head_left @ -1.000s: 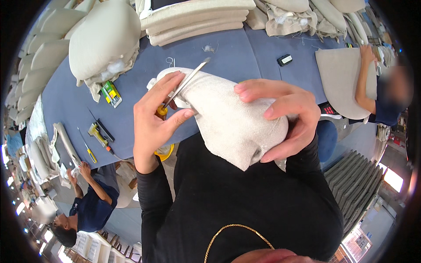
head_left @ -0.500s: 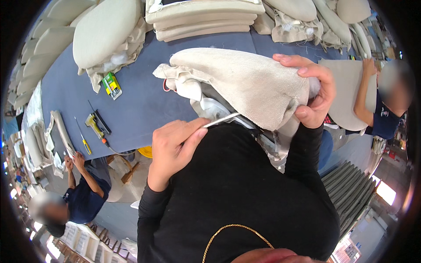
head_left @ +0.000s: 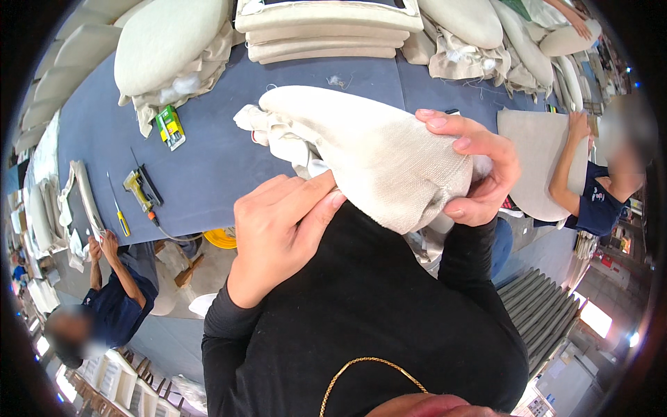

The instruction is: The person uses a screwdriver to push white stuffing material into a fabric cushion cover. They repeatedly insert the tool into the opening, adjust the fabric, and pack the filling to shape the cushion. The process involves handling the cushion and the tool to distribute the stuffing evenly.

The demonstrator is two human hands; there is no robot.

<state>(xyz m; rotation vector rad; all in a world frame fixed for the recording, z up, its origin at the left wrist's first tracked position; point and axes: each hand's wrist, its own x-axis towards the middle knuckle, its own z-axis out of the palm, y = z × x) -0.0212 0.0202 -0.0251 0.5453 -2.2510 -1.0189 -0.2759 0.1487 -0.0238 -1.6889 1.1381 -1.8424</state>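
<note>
A beige fabric-covered cushion (head_left: 375, 149) is held up in front of my chest, tilted, with loose cloth bunched at its left end. My right hand (head_left: 483, 163) grips its right end, thumb below and fingers over the top, beside a puckered fold and some white stuffing (head_left: 481, 165). My left hand (head_left: 285, 219) is closed at the cushion's lower left edge, thumb against the index finger. The slim metal rod in it is almost wholly hidden by the fingers and the cloth.
On the blue-grey table (head_left: 208, 153) lie a green-yellow box (head_left: 170, 128), a staple gun (head_left: 142, 189) and a yellow-handled screwdriver (head_left: 123, 224). Stacked beige cushions (head_left: 326, 35) line the far side. Co-workers handle pieces at left (head_left: 114, 278) and right (head_left: 590, 174).
The rod, clearly visible before, has gone out of sight at the cushion's edge as my left hand closed up to it. The cushion has tipped lower, and my right hand keeps its grip.
</note>
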